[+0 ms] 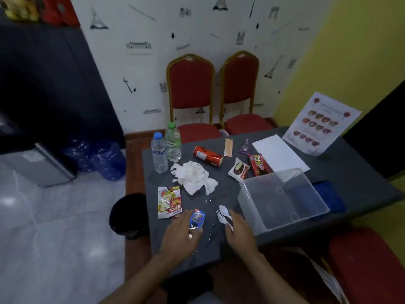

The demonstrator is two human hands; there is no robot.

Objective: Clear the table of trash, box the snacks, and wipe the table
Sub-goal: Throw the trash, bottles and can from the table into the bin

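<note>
My left hand [179, 234] grips a small blue snack packet [197, 218] near the front edge of the dark table [350, 178]. My right hand [240, 232] closes on a white plastic fork and spoon [224, 212]. A clear plastic box [282, 199] stands open to the right, with its white lid [280, 154] behind it. Crumpled white tissue [194, 177] lies mid-table, a red can [207, 155] on its side behind it. Two plastic bottles [166, 148] stand at the far left corner. Snack packets [248, 167] and a torn wrapper [169, 201] are scattered about.
A black bin [127, 213] sits on the floor left of the table. A blue cloth [328, 194] lies behind the box, a printed sheet [322, 123] at the far right. Two red chairs [214, 95] stand beyond the table, another red seat [363, 264] at the near right.
</note>
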